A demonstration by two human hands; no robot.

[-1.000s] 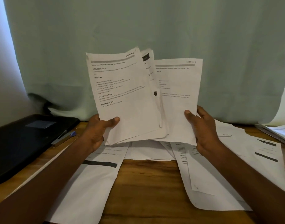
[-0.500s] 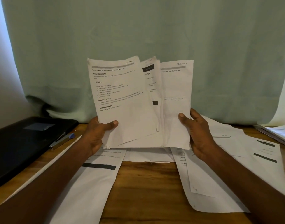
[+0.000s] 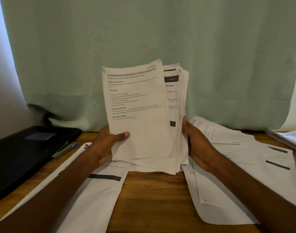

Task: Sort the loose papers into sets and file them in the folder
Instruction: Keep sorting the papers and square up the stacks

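Gripping the paper stack upright, my left hand pinches it, right hand flat, pressing edges square.

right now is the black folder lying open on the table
No, the black folder lies closed and flat at the table's left side, with a pen resting on its edge.

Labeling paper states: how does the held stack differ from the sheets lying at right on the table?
The held stack stands upright, gripped by the left hand and steadied by the right hand; the sheets at right lie flat, untouched. The stack is bunched together; the sheets are spread and overlapping. Both are white printed pages.
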